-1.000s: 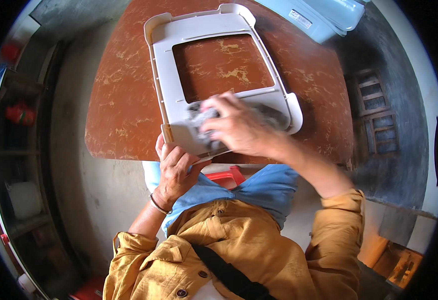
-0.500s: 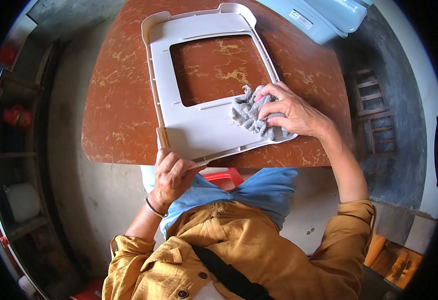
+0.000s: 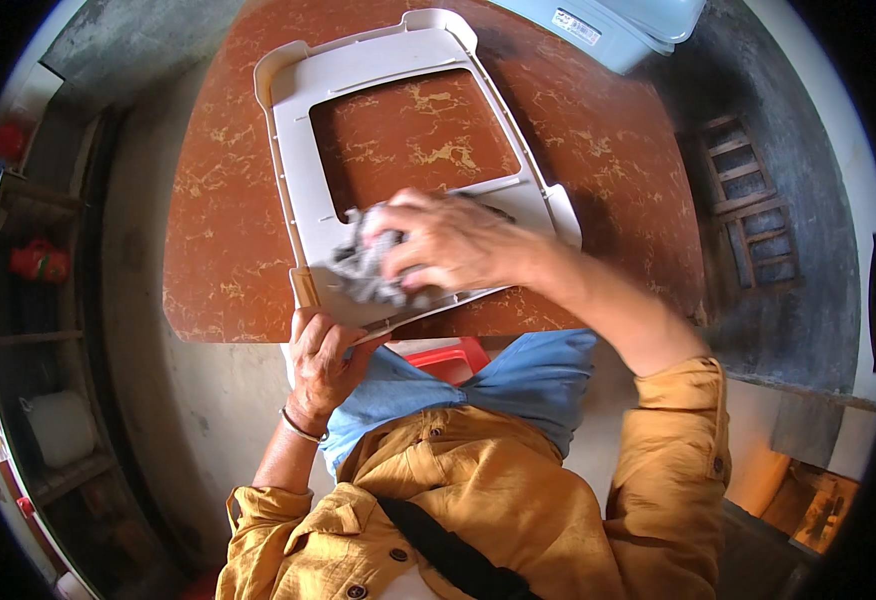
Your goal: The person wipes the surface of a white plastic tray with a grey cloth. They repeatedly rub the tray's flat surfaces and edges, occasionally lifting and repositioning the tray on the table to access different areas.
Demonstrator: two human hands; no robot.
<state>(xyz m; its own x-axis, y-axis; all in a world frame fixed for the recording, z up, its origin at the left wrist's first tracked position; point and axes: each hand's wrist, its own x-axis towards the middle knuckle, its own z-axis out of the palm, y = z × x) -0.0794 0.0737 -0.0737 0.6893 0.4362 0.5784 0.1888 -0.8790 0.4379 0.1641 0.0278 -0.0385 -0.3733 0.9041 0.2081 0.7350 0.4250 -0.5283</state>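
A white plastic frame [image 3: 291, 125] with a large rectangular opening lies on a reddish-brown marbled table [image 3: 228, 200]. My left hand [image 3: 326, 355] grips its near left corner at the table's front edge, fingers wrapped over the rim. In my right hand [image 3: 448, 240] is a bunched grey cloth [image 3: 358, 265], pressed on the frame's near panel, left of centre. Motion blurs the right hand and the cloth. The cloth and forearm cover part of that panel and its near right corner.
A light blue plastic bin [image 3: 618, 30] stands at the table's far right. Below the front edge is a red stool [image 3: 448, 358] between my legs. Shelves along the left hold a white container [image 3: 61, 428] and a red object [image 3: 40, 262]. A wooden rack [image 3: 753, 205] is at the right.
My right hand has swept the cloth leftward across the near panel, from the right corner toward the left. My left hand keeps its grip; the frame sits slightly further left in view.
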